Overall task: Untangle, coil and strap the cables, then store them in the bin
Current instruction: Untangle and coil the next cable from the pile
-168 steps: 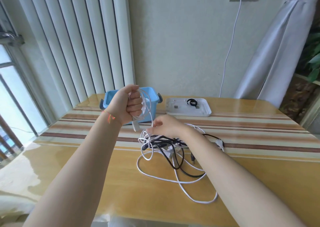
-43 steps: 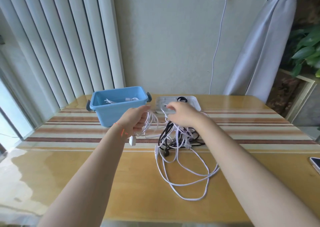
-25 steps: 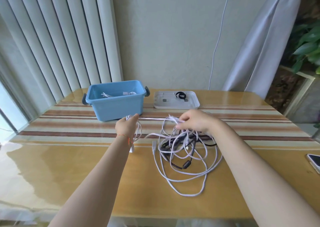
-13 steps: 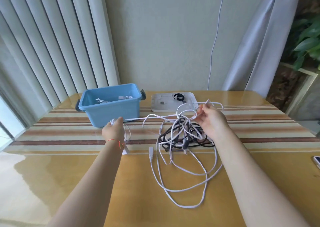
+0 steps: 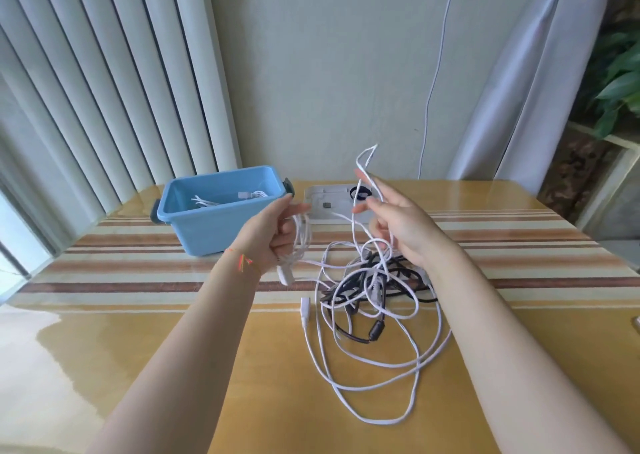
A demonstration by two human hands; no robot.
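The left hand (image 5: 277,235) grips a coiled bunch of white cable (image 5: 301,242), plug dangling below it. The right hand (image 5: 398,225), beside it, lifts a loop of the same cable over loosely curled fingers. Beneath both, the tangle (image 5: 367,287) rests on the desk (image 5: 173,349); the blue bin (image 5: 214,211) stands behind the left hand.

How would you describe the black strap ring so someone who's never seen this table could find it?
Look to the far edge of the wooden table, right of the blue bin, where a flat white tray lies. The black strap ring sits on it, the tray's only dark loop, apart from the tangled cables.
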